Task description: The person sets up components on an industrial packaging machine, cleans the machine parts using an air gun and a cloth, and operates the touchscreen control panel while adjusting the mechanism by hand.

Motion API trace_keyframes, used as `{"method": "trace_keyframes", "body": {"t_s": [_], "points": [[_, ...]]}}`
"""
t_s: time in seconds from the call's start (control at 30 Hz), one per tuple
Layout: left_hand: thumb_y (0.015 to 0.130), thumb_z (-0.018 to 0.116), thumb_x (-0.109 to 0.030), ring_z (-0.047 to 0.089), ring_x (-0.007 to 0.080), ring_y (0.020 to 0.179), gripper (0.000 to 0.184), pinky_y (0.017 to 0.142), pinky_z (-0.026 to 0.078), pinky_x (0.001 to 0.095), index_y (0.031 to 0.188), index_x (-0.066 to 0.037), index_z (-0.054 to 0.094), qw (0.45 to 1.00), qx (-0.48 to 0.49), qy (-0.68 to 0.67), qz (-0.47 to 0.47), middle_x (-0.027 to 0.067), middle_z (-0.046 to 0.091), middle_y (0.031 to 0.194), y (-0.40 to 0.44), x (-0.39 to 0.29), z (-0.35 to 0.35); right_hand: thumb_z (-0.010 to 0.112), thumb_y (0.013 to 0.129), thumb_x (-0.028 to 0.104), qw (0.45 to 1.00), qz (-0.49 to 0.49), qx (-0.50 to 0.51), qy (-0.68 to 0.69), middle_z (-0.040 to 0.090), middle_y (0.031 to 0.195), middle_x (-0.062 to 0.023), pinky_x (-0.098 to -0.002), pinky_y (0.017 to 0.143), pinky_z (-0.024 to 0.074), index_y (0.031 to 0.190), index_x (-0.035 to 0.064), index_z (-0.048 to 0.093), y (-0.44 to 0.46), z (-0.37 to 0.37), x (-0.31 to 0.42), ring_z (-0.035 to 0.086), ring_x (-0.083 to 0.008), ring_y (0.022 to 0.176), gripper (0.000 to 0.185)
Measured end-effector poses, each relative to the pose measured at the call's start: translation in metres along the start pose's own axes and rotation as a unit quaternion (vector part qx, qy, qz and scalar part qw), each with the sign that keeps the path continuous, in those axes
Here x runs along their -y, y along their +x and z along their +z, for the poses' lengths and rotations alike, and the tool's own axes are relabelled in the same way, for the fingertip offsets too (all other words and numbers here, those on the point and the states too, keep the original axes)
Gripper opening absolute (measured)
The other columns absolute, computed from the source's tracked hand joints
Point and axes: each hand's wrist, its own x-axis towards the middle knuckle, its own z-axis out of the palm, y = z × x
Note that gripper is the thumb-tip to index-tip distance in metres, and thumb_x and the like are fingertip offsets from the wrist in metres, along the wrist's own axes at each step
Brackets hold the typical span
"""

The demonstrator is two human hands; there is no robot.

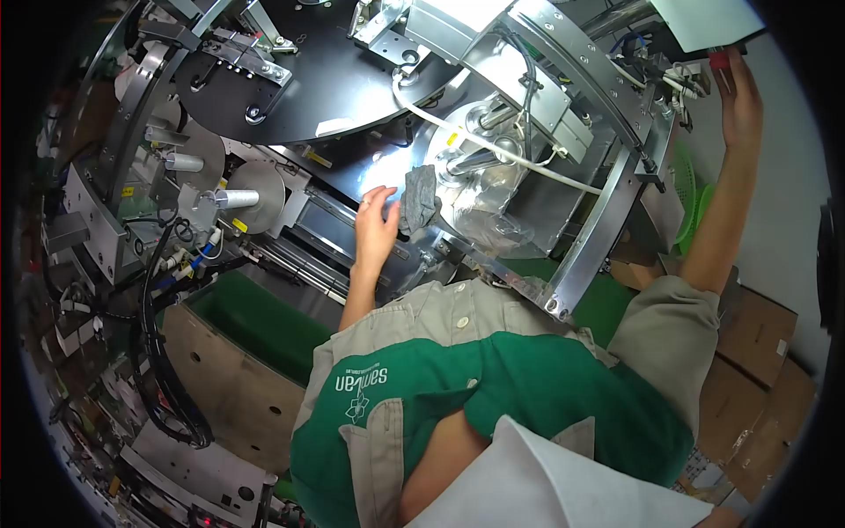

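Note:
My left hand (pixel 377 227) is raised over the machine bed with its fingers apart and nothing visible in them. Just right of its fingertips a crumpled grey cloth (pixel 421 199) lies on the machine, beside a round part wrapped in clear plastic film (pixel 493 227). My right hand (pixel 739 101) reaches far up to the right. Its fingers are around a red knob (pixel 719 61) at the lower edge of a white box (pixel 709 19); part of the grip is hidden.
A large dark turntable (pixel 326 75) with metal fixtures sits at the back. Reels (pixel 255 198) and black cables (pixel 150 352) are at left. A metal frame bar (pixel 594 238) and white hose (pixel 493 145) cross the right side. Cardboard boxes (pixel 753 339) stand at lower right.

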Motion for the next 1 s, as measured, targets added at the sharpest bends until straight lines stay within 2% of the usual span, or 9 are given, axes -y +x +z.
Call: {"method": "trace_keyframes", "body": {"t_s": [0.1,0.3,0.37,0.4,0.43,0.5,0.53,0.63,1.0], "points": [[0.085,0.059,-0.003,0.062,0.0179,0.079,0.017,0.069,0.050,0.0280,0.101,-0.002,0.064,0.999,-0.037,-0.032,-0.021,0.0121,0.062,0.101,0.005,-0.030,-0.026,0.059,0.091,0.026,1.000,0.000,-0.005,0.017,0.054,0.124,-0.0106,-0.0359,0.105,0.0364,0.123,-0.0035,0.051,0.002,-0.003,-0.002,0.051,-0.0200,0.115,0.044],[0.085,0.062,-0.003,0.058,0.0116,0.072,0.013,0.062,0.047,0.0233,0.097,-0.002,0.067,0.989,-0.083,-0.125,0.006,0.0076,0.061,0.088,0.019,-0.073,-0.036,0.058,0.092,0.020,0.997,0.002,0.003,0.083,0.057,0.121,-0.0076,-0.0391,0.106,0.0334,0.120,-0.0002,0.055,0.011,-0.011,-0.014,0.052,-0.0197,0.113,0.035],[0.082,0.065,0.000,0.056,0.0077,0.069,0.015,0.061,0.045,0.0212,0.096,-0.002,0.067,0.968,-0.068,-0.241,0.009,0.0039,0.061,0.084,0.027,-0.087,-0.029,0.057,0.092,0.020,0.996,0.009,-0.009,0.093,0.058,0.120,-0.0068,-0.0394,0.106,0.0327,0.119,0.0009,0.056,0.013,-0.014,-0.015,0.053,-0.0191,0.113,0.033],[0.083,0.064,0.000,0.054,0.0066,0.071,0.014,0.063,0.044,0.0202,0.096,-0.001,0.066,0.971,-0.031,-0.238,0.021,0.0022,0.059,0.086,0.032,-0.099,-0.027,0.057,0.092,0.020,0.995,0.010,-0.015,0.102,0.058,0.120,-0.0064,-0.0396,0.106,0.0323,0.118,0.0014,0.057,0.011,-0.010,-0.015,0.053,-0.0189,0.113,0.032],[0.084,0.063,0.001,0.052,0.0056,0.073,0.013,0.065,0.043,0.0192,0.097,0.000,0.065,0.972,0.003,-0.233,0.036,0.0006,0.057,0.088,0.038,-0.111,-0.026,0.061,0.089,0.022,0.997,-0.016,0.040,0.057,0.059,0.107,-0.0062,-0.0357,0.090,0.0413,0.111,0.0083,0.059,-0.010,0.005,-0.001,0.056,-0.0200,0.100,0.026],[0.082,0.067,-0.002,0.048,0.0041,0.066,0.013,0.060,0.040,0.0190,0.094,-0.002,0.067,0.973,0.059,-0.207,0.083,-0.0009,0.058,0.081,0.054,-0.133,-0.020,0.064,0.087,0.034,1.000,-0.018,0.007,0.014,0.059,0.102,-0.0001,-0.0323,0.092,0.0381,0.109,0.0119,0.059,-0.008,0.002,-0.004,0.055,-0.0131,0.098,0.032],[0.080,0.070,-0.006,0.044,0.0038,0.061,0.012,0.055,0.037,0.0196,0.092,-0.004,0.069,0.972,0.073,-0.210,0.072,-0.0013,0.058,0.076,0.061,-0.143,-0.014,0.068,0.082,0.033,0.998,-0.022,0.038,0.051,0.060,0.107,-0.0061,-0.0362,0.096,0.0370,0.111,0.0076,0.059,0.003,-0.011,-0.015,0.055,-0.0206,0.103,0.040],[0.080,0.070,-0.009,0.045,0.0046,0.059,0.013,0.054,0.037,0.0202,0.092,-0.004,0.070,0.971,0.119,-0.173,0.115,0.0004,0.058,0.074,0.085,-0.164,-0.005,0.057,0.092,0.022,0.996,0.008,0.024,0.090,0.058,0.119,-0.0066,-0.0392,0.106,0.0323,0.117,0.0011,0.057,0.023,-0.028,-0.023,0.052,-0.0187,0.113,0.033],[0.079,0.069,-0.019,0.051,0.0119,0.060,0.019,0.058,0.043,0.0268,0.083,0.000,0.067,0.960,0.192,-0.181,0.092,0.0068,0.058,0.072,0.109,-0.149,0.031,0.060,0.090,0.029,1.000,-0.009,-0.017,0.013,0.054,0.124,-0.0109,-0.0389,0.106,0.0328,0.126,-0.0034,0.048,-0.004,0.005,-0.002,0.050,-0.0221,0.117,0.050]]}}
